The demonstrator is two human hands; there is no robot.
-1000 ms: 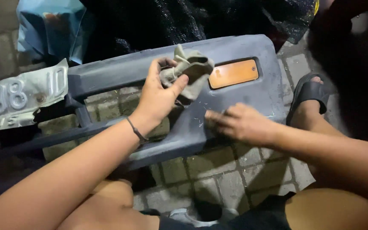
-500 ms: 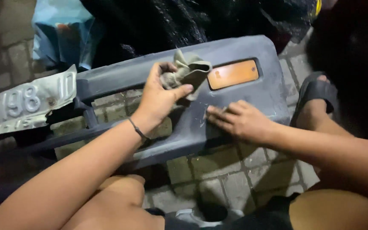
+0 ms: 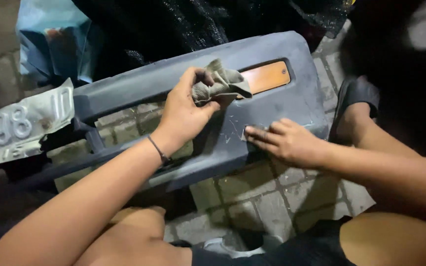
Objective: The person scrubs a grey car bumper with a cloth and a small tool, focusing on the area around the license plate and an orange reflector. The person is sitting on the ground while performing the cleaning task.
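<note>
Grey plastic bumper panel (image 3: 292, 106), largest thing in view, lying tilted across the paved floor (image 3: 252, 197), long edge running from lower left to upper right, surface scuffed and marked with pale scratches near the middle. Open slots along the lower left part, paving bricks visible through them. Black sheet-like mass (image 3: 183, 29) behind the panel's far edge, a bluish wrapped object (image 3: 45, 44) to its left. Bent, worn metal plate (image 3: 20, 123) at the left, touching or just beside the panel's left end. Dark sandal (image 3: 353, 93) on a foot just beside the panel's right end. Orange rectangular reflector (image 3: 267, 77) set into a recess near the panel's upper right. Left hand (image 3: 186, 111), thin band on the wrist, closed around a crumpled grey-brown rag (image 3: 220, 83), rag pressed to the panel just left of the reflector and overlapping its end. Right hand (image 3: 287, 143) flat and open, fingers (image 3: 262, 134) stretched leftward, resting on the scratched patch of the panel below the reflector, holding nothing. Hands near each other, not touching.
</note>
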